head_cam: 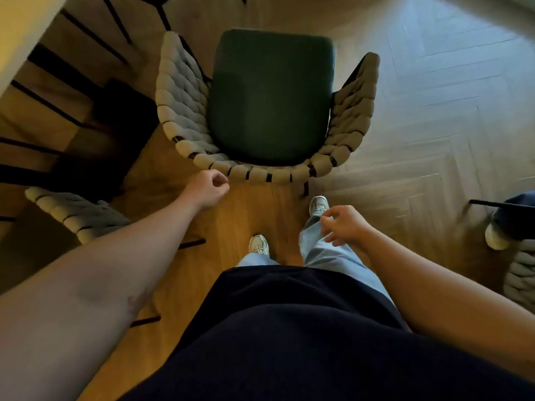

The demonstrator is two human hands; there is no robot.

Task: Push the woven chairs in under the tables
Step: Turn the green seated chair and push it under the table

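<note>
Standing over a curved chair of thick grey woven cord with a dark green seat cushion (272,96), we look straight down onto it; it sits out in the open on the herringbone wooden floor (434,111), its backrest rim nearest us. Our left hand (210,188) reaches to the left end of that rim, fingers curled loosely inward, at or just short of the weave and gripping nothing. Our right hand (346,224) hangs lower and nearer our body, fingers loosely bent and slightly apart, empty, above our pale blue trouser leg (324,253). Two white trainers (259,245) are planted just behind the chair. At left, a second grey woven chair back (78,215) pokes out beneath the pale table edge (20,33) among thin black metal legs (52,102). Another woven chair (521,273) shows at far right.
</note>
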